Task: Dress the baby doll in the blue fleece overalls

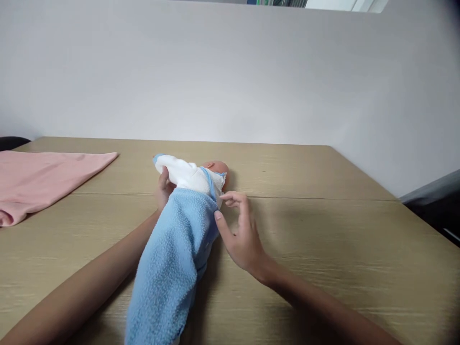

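A baby doll (192, 176) in a white top with blue trim lies at the middle of the table, its head (220, 166) at the far end and turned away. Fluffy light blue cloth (172, 258) covers its lower body and runs toward me. My left hand (165, 189) grips the doll's side below the outstretched white sleeve; the thumb shows, while most of the fingers are hidden behind the doll. At the doll's other side is my right hand (239, 230), thumb and fingers apart. Its thumb tip is at the blue cloth's edge and its fingertips are by the white top.
On the left of the wooden table (323, 230) lies a pink cloth (46, 179), spread out with a rolled near corner. A pale wall (223, 76) rises behind the table. Dark objects stand beyond the table's left and right edges.
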The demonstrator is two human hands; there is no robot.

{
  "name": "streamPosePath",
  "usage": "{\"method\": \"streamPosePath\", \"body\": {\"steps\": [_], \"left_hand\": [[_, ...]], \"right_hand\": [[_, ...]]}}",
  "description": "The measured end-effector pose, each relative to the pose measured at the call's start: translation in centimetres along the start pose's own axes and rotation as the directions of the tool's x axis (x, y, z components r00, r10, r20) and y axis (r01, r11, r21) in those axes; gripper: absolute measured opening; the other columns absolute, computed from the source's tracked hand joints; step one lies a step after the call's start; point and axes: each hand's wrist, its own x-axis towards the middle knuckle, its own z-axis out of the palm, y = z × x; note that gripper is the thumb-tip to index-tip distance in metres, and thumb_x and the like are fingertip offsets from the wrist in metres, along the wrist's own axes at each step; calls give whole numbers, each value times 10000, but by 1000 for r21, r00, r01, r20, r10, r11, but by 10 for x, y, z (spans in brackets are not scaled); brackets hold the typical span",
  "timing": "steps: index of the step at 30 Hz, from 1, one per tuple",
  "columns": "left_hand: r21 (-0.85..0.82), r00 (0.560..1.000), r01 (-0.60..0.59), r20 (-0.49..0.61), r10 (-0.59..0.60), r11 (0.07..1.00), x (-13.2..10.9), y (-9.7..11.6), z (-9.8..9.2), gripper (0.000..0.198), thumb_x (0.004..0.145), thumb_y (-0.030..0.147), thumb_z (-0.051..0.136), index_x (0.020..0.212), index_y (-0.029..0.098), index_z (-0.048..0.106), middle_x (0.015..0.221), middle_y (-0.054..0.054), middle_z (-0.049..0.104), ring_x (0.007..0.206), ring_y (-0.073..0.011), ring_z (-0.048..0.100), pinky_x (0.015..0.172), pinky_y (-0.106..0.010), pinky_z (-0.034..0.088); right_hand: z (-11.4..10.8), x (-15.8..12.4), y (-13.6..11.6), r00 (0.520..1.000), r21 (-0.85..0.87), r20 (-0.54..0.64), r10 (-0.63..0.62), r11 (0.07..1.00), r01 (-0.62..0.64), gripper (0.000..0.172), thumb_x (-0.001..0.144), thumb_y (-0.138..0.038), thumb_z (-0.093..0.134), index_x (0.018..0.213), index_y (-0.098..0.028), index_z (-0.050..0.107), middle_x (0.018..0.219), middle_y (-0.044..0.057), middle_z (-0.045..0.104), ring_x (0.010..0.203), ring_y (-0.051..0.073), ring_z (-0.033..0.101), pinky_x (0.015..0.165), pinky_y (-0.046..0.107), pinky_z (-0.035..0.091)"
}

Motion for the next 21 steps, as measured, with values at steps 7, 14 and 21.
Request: {"method": "streamPosePath", "body": {"steps": [7,14,21], "left_hand": [[72,956,-63,290,39,995,-4,-9,-9,448,1125,526,471,1162,189,763,1076,-69,849,1242,-322,763,1086,-408,608],[59,937,-86,343,60,995,7,-10,-21,433,1097,552,514,1097,202,769,1126,-83,841,1229,-344,768,1067,-428,618],[50,955,-70,291,52,996,12,-9,-24,388,1063,535,595,1181,198,747,1095,-73,849,1232,-332,769,1074,-404,614]], "right_hand": [[1,56,-50,959,-150,265,-97,979,140,114,1033,-304,683,1122,-232,685,1205,62,754,1230,271,636,1110,458,472],[7,81,-63,907,-193,420,28,979,59,198,975,-324,765,861,-225,637,890,-11,717,912,203,648,902,377,451],[6,79,-55,920,-43,380,95,995,-85,117,1073,-388,641,1062,-273,626,850,-43,689,807,175,669,772,301,468]]}}
